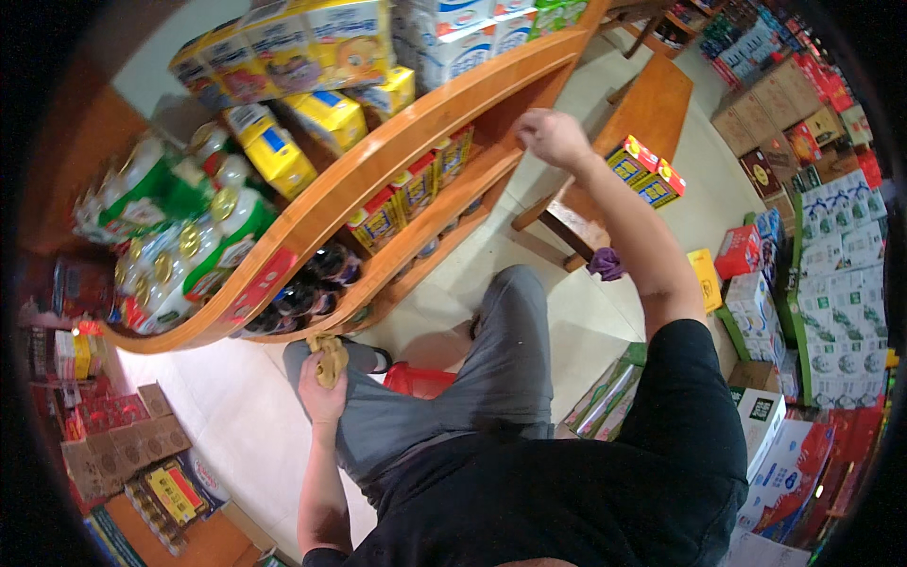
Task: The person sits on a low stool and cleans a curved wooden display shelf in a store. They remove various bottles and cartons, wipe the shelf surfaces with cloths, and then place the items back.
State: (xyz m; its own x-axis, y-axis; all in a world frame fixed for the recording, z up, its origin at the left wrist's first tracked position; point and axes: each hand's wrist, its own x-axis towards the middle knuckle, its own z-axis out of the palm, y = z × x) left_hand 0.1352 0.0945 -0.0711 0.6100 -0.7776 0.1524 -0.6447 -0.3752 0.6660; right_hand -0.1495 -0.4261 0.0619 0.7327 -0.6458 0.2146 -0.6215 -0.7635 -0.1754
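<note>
My left hand (322, 397) rests by my left knee, closed around a crumpled tan cloth (328, 360). Reaching forward, my right hand (556, 138) hovers near the end of the curved wooden shelf (397, 142). Its fingers are curled, and no object shows in them; the palm side is hidden. On the shelf's middle level stand several red-and-yellow cartons (414, 186) beside dark bottles (297, 298). Two similar cartons (648, 173) sit on a wooden bench (648, 106) to the right of my right hand. A crumpled purple cloth (606, 264) lies by the bench's near end.
Yellow drink packs (312, 53) and green-wrapped bottles with gold caps (212, 234) crowd the shelf top. A red plastic object (418, 380) shows between my legs. Stacked cartons (843, 283) line the right side. Boxes (127, 453) stand at lower left on the tiled floor.
</note>
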